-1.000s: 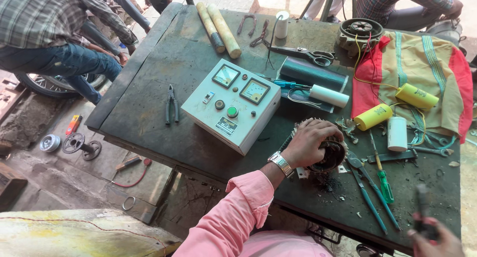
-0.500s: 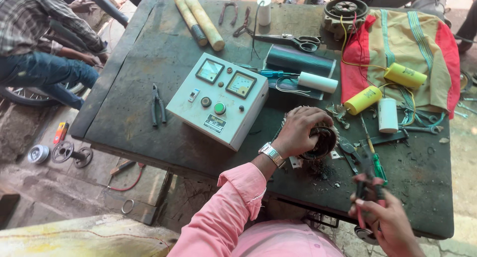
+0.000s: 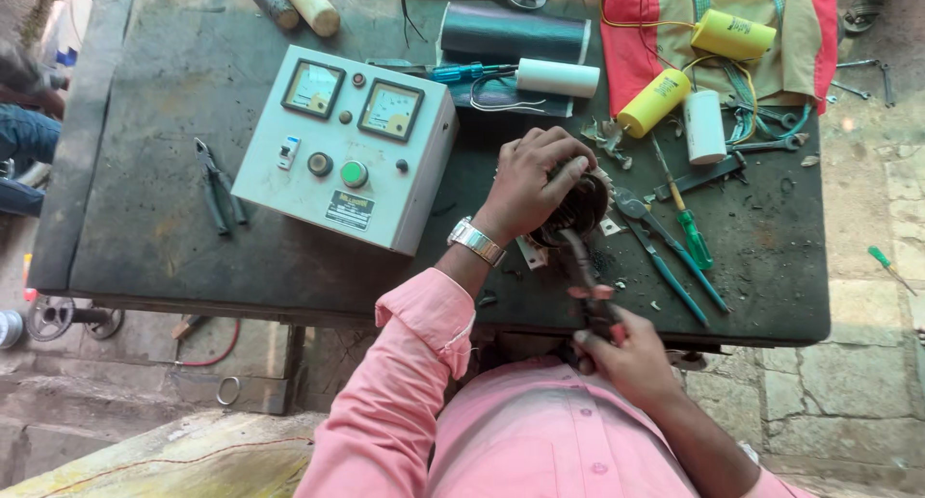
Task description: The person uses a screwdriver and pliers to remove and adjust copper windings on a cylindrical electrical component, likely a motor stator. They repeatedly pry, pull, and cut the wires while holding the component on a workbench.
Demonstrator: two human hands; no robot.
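Object A: round dark metal motor stator with toothed rim (image 3: 581, 209).
State of A: mostly covered from above by the left hand (image 3: 533, 182); only the right and lower rim show, dark with pale notched edge.
Pose of A: lying on the dark green table (image 3: 164, 238), near its front edge, right of centre.
Object B: red-handled pliers (image 3: 590, 291).
State of B: handles gripped in the right hand (image 3: 626, 358); dark nose reaches up to the lower rim of A, apparently touching it.
Pose of B: roughly upright in the view, tilted slightly left, over the front edge of the table.
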